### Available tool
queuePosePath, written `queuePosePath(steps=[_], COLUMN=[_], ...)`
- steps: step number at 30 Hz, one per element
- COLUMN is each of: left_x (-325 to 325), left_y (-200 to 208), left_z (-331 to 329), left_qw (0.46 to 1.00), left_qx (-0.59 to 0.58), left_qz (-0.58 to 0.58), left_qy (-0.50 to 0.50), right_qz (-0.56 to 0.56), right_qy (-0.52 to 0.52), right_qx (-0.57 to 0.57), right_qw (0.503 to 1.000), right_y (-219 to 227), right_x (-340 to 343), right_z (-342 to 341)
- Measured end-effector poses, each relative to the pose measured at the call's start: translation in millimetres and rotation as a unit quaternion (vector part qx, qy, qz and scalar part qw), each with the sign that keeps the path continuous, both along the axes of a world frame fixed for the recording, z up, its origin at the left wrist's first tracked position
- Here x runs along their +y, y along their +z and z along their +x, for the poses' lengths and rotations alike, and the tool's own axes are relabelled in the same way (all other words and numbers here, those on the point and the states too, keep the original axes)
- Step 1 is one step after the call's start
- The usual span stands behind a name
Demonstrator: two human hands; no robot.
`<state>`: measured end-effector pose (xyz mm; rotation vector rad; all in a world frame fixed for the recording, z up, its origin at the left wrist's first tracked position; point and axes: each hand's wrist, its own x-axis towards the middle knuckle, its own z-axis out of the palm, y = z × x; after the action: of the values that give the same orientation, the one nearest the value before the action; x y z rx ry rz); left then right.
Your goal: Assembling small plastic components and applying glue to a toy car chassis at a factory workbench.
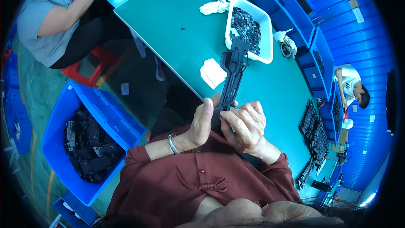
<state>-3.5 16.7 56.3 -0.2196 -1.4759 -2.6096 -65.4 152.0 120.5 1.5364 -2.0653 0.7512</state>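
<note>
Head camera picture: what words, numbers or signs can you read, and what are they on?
None I can quote.
Grey shirt: dark print, too blurred to read surely.
White shirt: dark marks, too small.
White wall sheet: too small.
Long black part: no lettering I can make out.

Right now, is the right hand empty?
No, the right hand holds the long black part at its near end.

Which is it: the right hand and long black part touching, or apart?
Touching: the head view shows the right hand gripping the long black part by its near end.
</note>
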Motion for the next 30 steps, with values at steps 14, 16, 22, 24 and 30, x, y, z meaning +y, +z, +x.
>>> queuePosePath(steps=[14,16,22,24,30], left_x=[5.4,4.9,2.5,2.3,0.9], left_y=[-9.4,-9.3,-8.7,-9.1,-12.9], left_z=[-2.9,-3.0,-4.0,-4.1,-3.8], left_qw=[0.999,0.999,0.999,0.999,0.999], left_qx=[0.03,0.024,0.036,0.033,0.039], left_qz=[-0.021,-0.009,-0.003,0.006,-0.014], left_qy=[0.034,0.026,0.011,0.004,0.002], right_qz=[0.002,0.001,0.02,0.012,0.016], right_qy=[0.003,0.007,0.01,0.019,0.017], right_qx=[-0.025,-0.033,-0.03,-0.035,-0.034], right_qw=[1.0,0.999,0.999,0.999,0.999], right_y=[-6.0,-4.5,-3.4,-3.5,-3.7], right_x=[-0.5,-1.3,-0.9,-0.9,-0.6], right_z=[-0.9,-0.7,0.1,0.1,1.4])
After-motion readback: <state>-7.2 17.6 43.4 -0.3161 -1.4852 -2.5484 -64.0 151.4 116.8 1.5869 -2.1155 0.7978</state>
